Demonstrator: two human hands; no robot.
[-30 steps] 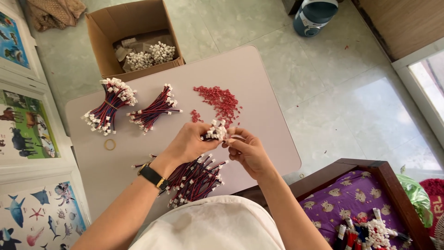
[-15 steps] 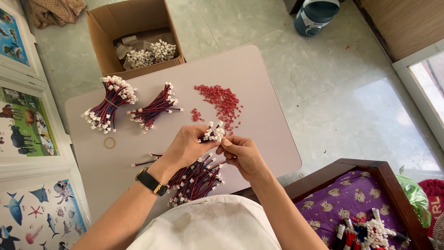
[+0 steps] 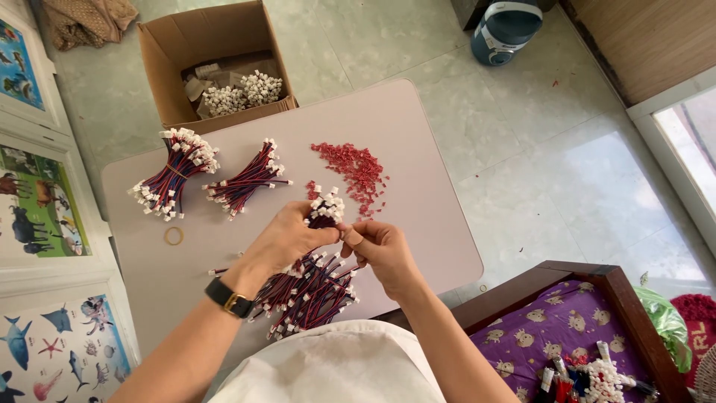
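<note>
My left hand (image 3: 287, 237) grips a small bunch of red-and-black wires with white connector ends (image 3: 326, 208), held upright over the pale table (image 3: 418, 149). My right hand (image 3: 380, 250) pinches at the side of that bunch with its fingertips. Under my hands lies a loose heap of the same wires (image 3: 309, 291). A pile of small red pieces (image 3: 354, 168) sits just beyond the bunch. Two tied wire bundles lie at the far left: a larger one (image 3: 175, 175) and a smaller one (image 3: 246, 179). A black watch is on my left wrist.
An open cardboard box (image 3: 209, 60) with white connectors stands beyond the table. A rubber band (image 3: 174, 236) lies on the table's left. Animal posters (image 3: 37, 201) line the left wall. A wooden-framed purple cushion (image 3: 567, 328) with more wires is at the right; a blue-lidded container (image 3: 507, 30) stands on the floor.
My hands have stayed over the loose heap; the right hand shifted slightly closer to the bunch held in the left. The view barely moved.
</note>
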